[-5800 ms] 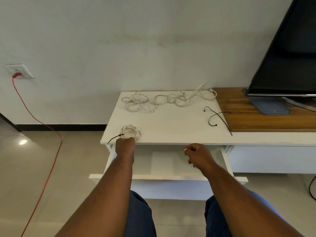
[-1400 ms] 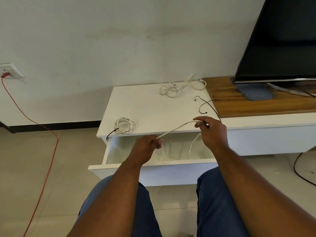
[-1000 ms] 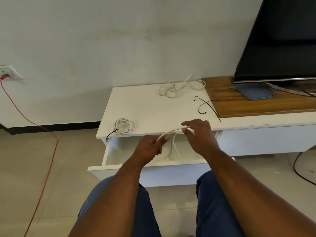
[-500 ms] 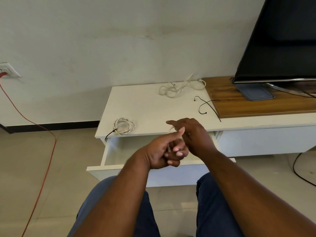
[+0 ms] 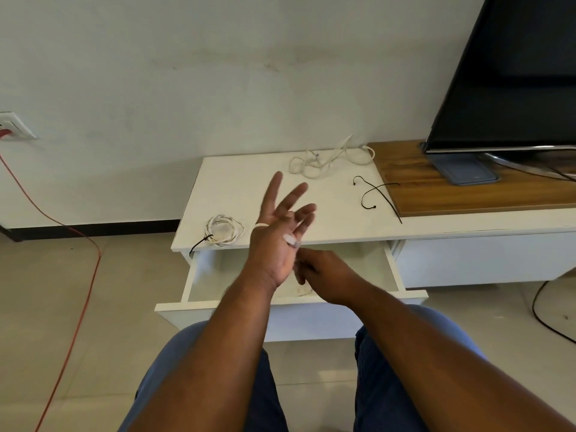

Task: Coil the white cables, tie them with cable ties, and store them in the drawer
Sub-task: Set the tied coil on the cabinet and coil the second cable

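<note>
Plain off-white wall at the back, pale tile floor, and a low white cabinet in the middle with its drawer pulled out toward the camera. Person is sitting right in front of it, blue trousers at 6 o'clock.

The left hand is up over the cabinet's front edge, fingers straight and splayed, not gripping anything. The white cable is looped round that hand: one turn shows at the hand's upper edge and the plug end lies across the palm. Just below it, at about 5 o'clock from the left palm, the right hand has its fingertips bunched up and pinching the strand. It's motion-blurred there, so the exact hold is fuzzy. A bit of the same cable hangs down into the drawer under the hands.

On the cabinet top:
- coiled cable, already cinched with a black tie, near the front edge at 9 o'clock from the left hand
- loose cable tangle up by the wall at 12 o'clock
- spare black cable ties, crossed over each other at 2 o'clock, right on the seam with the wooden top

The TV sits on the wooden part at 2 o'clock, with a flat blue-grey slab under it. Way over at 9 o'clock there's a wall socket with a red cord running down across the floor. A black cord lies on the tiles at 3 o'clock.
</note>
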